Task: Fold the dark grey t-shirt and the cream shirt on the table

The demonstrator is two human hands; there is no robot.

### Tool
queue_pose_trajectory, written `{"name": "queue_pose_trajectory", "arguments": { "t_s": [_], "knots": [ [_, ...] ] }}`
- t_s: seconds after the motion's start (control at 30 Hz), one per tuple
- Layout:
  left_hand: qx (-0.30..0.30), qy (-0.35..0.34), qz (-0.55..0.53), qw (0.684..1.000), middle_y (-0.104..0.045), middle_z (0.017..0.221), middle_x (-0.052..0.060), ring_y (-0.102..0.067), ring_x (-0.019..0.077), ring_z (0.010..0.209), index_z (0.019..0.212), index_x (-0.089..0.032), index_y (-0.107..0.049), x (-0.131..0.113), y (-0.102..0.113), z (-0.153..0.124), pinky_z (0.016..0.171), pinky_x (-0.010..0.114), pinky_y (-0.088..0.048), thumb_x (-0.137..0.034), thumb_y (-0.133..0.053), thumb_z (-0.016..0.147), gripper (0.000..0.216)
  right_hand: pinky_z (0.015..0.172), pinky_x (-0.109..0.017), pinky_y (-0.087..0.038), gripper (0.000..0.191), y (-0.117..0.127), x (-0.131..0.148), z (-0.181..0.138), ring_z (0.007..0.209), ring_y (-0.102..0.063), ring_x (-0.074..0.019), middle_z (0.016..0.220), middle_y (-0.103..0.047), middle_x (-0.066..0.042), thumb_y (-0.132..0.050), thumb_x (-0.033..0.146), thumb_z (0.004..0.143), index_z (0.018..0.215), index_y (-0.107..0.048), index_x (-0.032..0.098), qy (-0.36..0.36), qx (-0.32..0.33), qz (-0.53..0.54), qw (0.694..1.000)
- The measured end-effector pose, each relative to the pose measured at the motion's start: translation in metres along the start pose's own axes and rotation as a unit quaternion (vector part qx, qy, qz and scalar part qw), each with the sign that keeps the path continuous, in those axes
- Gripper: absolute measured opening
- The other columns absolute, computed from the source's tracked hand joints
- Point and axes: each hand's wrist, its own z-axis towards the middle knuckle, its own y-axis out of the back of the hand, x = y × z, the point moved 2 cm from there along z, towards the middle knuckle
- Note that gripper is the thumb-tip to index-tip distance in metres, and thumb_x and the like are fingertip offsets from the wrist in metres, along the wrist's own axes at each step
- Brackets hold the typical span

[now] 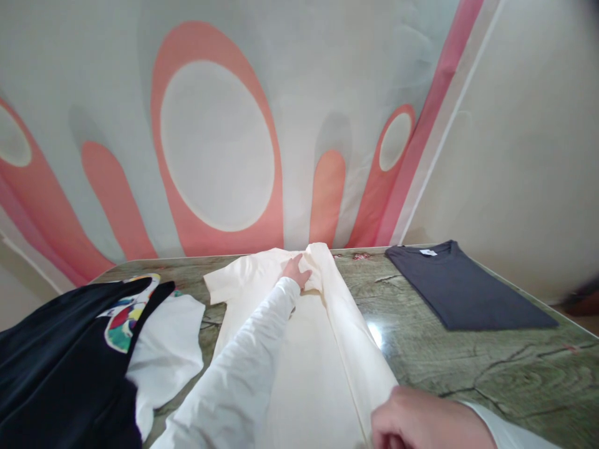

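Note:
A cream T-shirt [311, 349] lies lengthwise on the table, its collar end toward the wall. Its right side is folded inward in a long strip, while the left sleeve spreads flat. My left hand [296, 272] rests on the shirt by the collar, fingers and thumb apart and pressed to the cloth. At the near right corner of the folded strip, my right hand [421, 418] is closed on the shirt's edge. Its fingertips are partly hidden, and the lower hem runs out of view.
A dark grey folded T-shirt [463, 293] lies at the right of the wood-patterned table [402, 349]. On the left are a black garment with a colourful print [70, 349] and a white garment [173, 349], loosely heaped. A wall with pink shapes [276, 206] stands behind the table.

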Motion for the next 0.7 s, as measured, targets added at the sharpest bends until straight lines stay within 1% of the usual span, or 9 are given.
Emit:
{"name": "queue_pose_trajectory", "arguments": {
  "t_s": [0.07, 0.1, 0.17, 0.2, 0.23, 0.3, 0.4, 0.53, 0.7],
  "knots": [
    [-0.002, -0.009, 0.02, 1.0, -0.051, 0.118, 0.01, -0.042, 0.0244, 0.115, 0.12, -0.014, -0.047, 0.0, -0.001, -0.001, 0.101, 0.033, -0.029, -0.016, -0.065, 0.062, 0.061, 0.043, -0.016, -0.036, 0.022, 0.027, -0.001, 0.007, 0.047, -0.053, -0.008, 0.056, -0.056, 0.002, -0.049, 0.033, 0.077, 0.077, -0.061, 0.015, 0.003, 0.003, 0.076, 0.997],
    [-0.003, -0.016, 0.034, 0.999, -0.05, 0.118, 0.01, -0.042, 0.0242, 0.115, 0.121, -0.016, -0.046, 0.0, -0.002, -0.001, 0.1, 0.033, -0.029, -0.017, -0.065, 0.063, 0.061, 0.044, -0.017, -0.038, 0.023, 0.042, -0.004, 0.014, 0.048, -0.055, -0.0088, 0.059, -0.057, 0.0, -0.046, 0.033, 0.079, 0.079, -0.06, 0.014, 0.011, -0.02, 0.091, 0.996],
    [-0.007, -0.033, 0.071, 0.997, -0.049, 0.118, 0.009, -0.043, 0.024, 0.114, 0.122, -0.017, -0.044, 0.0, -0.003, -0.003, 0.099, 0.032, -0.031, -0.019, -0.063, 0.065, 0.06, 0.055, -0.021, -0.044, 0.022, 0.072, -0.018, 0.036, 0.061, -0.058, -0.0119, 0.068, -0.061, -0.003, -0.043, 0.029, 0.081, 0.083, -0.06, 0.014, 0.042, -0.139, 0.045, 0.988],
    [-0.009, -0.043, 0.093, 0.995, -0.048, 0.117, 0.01, -0.043, 0.0239, 0.113, 0.123, -0.016, -0.043, 0.001, -0.004, -0.003, 0.098, 0.032, -0.032, -0.021, -0.062, 0.066, 0.061, 0.067, -0.024, -0.045, 0.02, 0.084, -0.027, 0.05, 0.073, -0.059, -0.014, 0.08, -0.063, -0.005, -0.045, 0.026, 0.08, 0.086, -0.06, 0.015, 0.068, -0.197, 0.001, 0.978],
    [-0.01, -0.051, 0.114, 0.992, -0.048, 0.116, 0.011, -0.044, 0.0238, 0.113, 0.124, -0.015, -0.041, 0.001, -0.004, -0.004, 0.098, 0.032, -0.032, -0.021, -0.061, 0.066, 0.062, 0.077, -0.029, -0.044, 0.02, 0.093, -0.036, 0.064, 0.084, -0.057, -0.0163, 0.091, -0.062, -0.007, -0.046, 0.024, 0.079, 0.09, -0.06, 0.015, 0.093, -0.242, -0.035, 0.965],
    [-0.006, -0.056, 0.139, 0.989, -0.047, 0.116, 0.012, -0.045, 0.0234, 0.112, 0.127, -0.014, -0.038, 0.002, -0.004, -0.004, 0.098, 0.031, -0.032, -0.022, -0.06, 0.067, 0.065, 0.092, -0.035, -0.036, 0.028, 0.104, -0.055, 0.096, 0.104, -0.05, -0.0191, 0.112, -0.055, -0.01, -0.046, 0.021, 0.078, 0.103, -0.057, 0.016, 0.135, -0.261, -0.085, 0.952],
    [0.005, -0.053, 0.149, 0.987, -0.044, 0.119, 0.013, -0.044, 0.023, 0.113, 0.13, -0.012, -0.033, 0.001, -0.004, -0.004, 0.099, 0.03, -0.031, -0.022, -0.058, 0.067, 0.068, 0.101, -0.035, -0.027, 0.042, 0.11, -0.081, 0.139, 0.119, -0.038, -0.0196, 0.129, -0.042, -0.013, -0.042, 0.025, 0.082, 0.122, -0.045, 0.012, 0.127, -0.277, -0.127, 0.944],
    [0.011, -0.058, 0.147, 0.987, -0.042, 0.121, 0.015, -0.042, 0.0229, 0.115, 0.131, -0.011, -0.03, -0.003, -0.003, -0.006, 0.1, 0.029, -0.029, -0.023, -0.057, 0.068, 0.069, 0.104, -0.035, -0.022, 0.05, 0.113, -0.1, 0.179, 0.126, -0.028, -0.0204, 0.135, -0.034, -0.013, -0.031, 0.036, 0.087, 0.128, -0.038, 0.01, 0.08, -0.277, -0.176, 0.941],
    [0.018, -0.057, 0.152, 0.987, -0.039, 0.124, 0.017, -0.039, 0.0234, 0.117, 0.131, -0.009, -0.029, -0.004, -0.005, -0.007, 0.1, 0.029, -0.028, -0.024, -0.057, 0.068, 0.07, 0.103, -0.043, -0.016, 0.056, 0.126, -0.111, 0.207, 0.129, -0.018, -0.0228, 0.141, -0.026, -0.008, -0.017, 0.048, 0.088, 0.133, -0.032, 0.018, -0.006, -0.267, -0.207, 0.941]
  ]
}}
